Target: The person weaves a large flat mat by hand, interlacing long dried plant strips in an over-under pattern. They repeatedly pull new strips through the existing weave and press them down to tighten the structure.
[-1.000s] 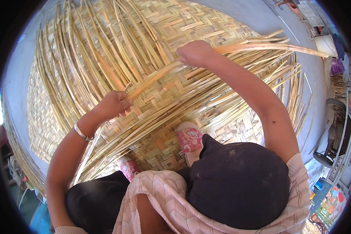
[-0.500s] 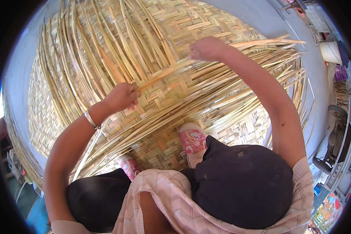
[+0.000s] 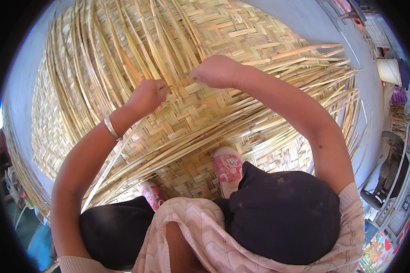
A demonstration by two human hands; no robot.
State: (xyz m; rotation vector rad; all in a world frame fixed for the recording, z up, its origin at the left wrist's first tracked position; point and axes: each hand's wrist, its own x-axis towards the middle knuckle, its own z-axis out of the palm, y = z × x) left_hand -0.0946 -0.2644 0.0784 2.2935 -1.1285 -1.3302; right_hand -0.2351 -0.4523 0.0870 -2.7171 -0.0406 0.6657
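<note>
Two hands brought close together since a second ago: left hand and right hand fingers pinched on one bamboo strip above woven mat. Strip likely being tucked in.

Pink shoes planted on the weave, a second one lower left. Dark trousers over both knees, pale zigzag cloth draped between them. Grey floor beyond, upper right. White bucket at the right rim, purple tub just below it. Black wheel lower right, near a grey cabinet.
</note>
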